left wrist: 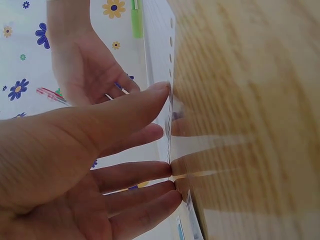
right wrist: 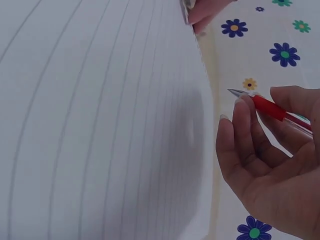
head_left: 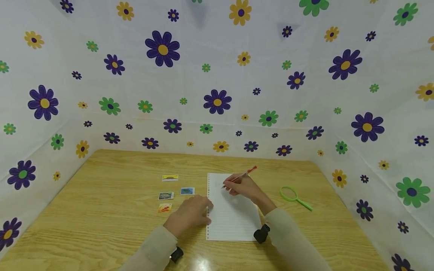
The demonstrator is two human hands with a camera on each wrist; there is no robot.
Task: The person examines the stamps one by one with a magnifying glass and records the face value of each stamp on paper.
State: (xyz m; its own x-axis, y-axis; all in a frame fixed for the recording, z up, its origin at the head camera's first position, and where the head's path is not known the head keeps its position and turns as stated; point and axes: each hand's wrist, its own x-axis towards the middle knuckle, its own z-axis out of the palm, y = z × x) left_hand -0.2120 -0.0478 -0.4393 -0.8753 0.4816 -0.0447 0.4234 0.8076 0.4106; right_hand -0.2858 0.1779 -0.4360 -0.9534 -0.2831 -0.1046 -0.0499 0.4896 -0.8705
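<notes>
A lined sheet of paper [head_left: 234,222] with punched holes down its left edge lies on the table. My right hand [head_left: 240,184] pinches a red pen [right wrist: 270,107] with a clear barrel and a metal tip. In the head view the pen's tip is over the upper part of the sheet, just right of some faint marks near the top left. My left hand [head_left: 191,212] rests at the sheet's left edge; in the left wrist view its fingers [left wrist: 135,175] are extended, fingertips along the row of holes.
Left of the sheet lie several small picture cards: a yellow card [head_left: 170,178], a blue card [head_left: 187,191], a grey-green card [head_left: 166,195] and an orange card [head_left: 165,207]. To the right is a green magnifying glass [head_left: 297,199]. Flowered cloth [head_left: 190,82] walls surround the wooden table [head_left: 112,210].
</notes>
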